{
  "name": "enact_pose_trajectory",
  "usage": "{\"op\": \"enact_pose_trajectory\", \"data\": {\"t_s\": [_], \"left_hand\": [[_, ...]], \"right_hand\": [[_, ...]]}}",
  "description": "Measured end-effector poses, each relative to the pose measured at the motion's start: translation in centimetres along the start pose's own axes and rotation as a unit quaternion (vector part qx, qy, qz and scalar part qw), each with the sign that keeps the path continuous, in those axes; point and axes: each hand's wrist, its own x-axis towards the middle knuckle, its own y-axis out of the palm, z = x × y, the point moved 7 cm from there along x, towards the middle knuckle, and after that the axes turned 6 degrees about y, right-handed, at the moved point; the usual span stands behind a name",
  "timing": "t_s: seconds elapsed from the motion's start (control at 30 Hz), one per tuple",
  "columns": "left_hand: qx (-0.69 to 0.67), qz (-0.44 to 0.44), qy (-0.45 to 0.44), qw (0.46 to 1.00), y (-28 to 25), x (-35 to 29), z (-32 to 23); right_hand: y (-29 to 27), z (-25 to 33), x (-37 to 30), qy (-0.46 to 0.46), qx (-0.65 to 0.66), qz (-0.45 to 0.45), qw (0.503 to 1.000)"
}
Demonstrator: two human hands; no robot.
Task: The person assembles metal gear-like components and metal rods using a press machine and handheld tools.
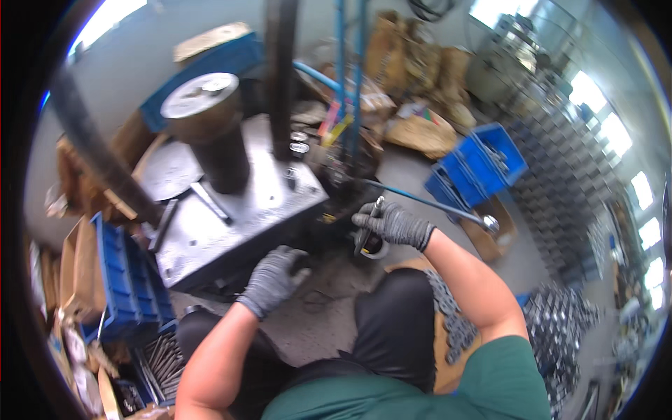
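Observation:
My right hand (400,225), in a grey knit glove, has its fingers closed round a slim dark rod-shaped tool (364,236) with a shiny upper end. The tool tilts, its lower part over or beside a small white-rimmed pot (378,250); whether it dips inside cannot be told. My left hand (274,281), gloved alike, hovers by the front edge of a heavy steel press table (269,215). Its fingers are loosely bent and apart, with nothing seen in them. On the table stands a thick dark column with a broad round metal top (199,98).
Dark upright posts (281,77) flank the column. A blue lever with a ball end (448,207) sticks out right of the table. Blue crates (483,164) stand at right, another blue crate (129,273) at left. Ring-shaped metal parts (458,329) lie beside my right leg; stacked metal parts (560,182) rise beyond.

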Motion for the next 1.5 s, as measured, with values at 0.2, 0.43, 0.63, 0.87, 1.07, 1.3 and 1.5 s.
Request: {"op": "enact_pose_trajectory", "data": {"t_s": [0.2, 0.43, 0.63, 0.87, 1.07, 1.3, 1.5], "left_hand": [[0.038, 0.126, 0.046, 0.990, 0.2, -0.4, -2.0], [0.026, 0.220, 0.044, 0.974, 2.8, -0.4, -3.0], [0.018, 0.233, 0.006, 0.972, 3.6, -0.8, -2.5], [0.018, 0.245, -0.001, 0.969, 5.0, -1.4, -1.2], [0.026, 0.257, -0.029, 0.966, 6.0, -2.5, 0.8], [0.044, 0.266, -0.021, 0.963, 6.2, -2.9, 1.2], [0.059, 0.272, -0.045, 0.959, 5.9, -3.4, 1.9]], "right_hand": [[-2.1, -21.9, -14.2, 0.180, 0.105, -0.244, 0.947], [7.1, -43.7, -38.0, 0.342, 0.340, -0.468, 0.740], [18.7, -51.8, -53.9, 0.452, 0.437, -0.601, 0.494], [25.8, -51.8, -59.0, 0.505, 0.436, -0.672, 0.322], [26.1, -49.8, -58.7, 0.509, 0.419, -0.720, 0.218], [26.1, -48.6, -53.3, 0.426, 0.255, -0.621, 0.607], [27.8, -48.8, -52.7, 0.371, 0.459, -0.600, 0.540]]}}
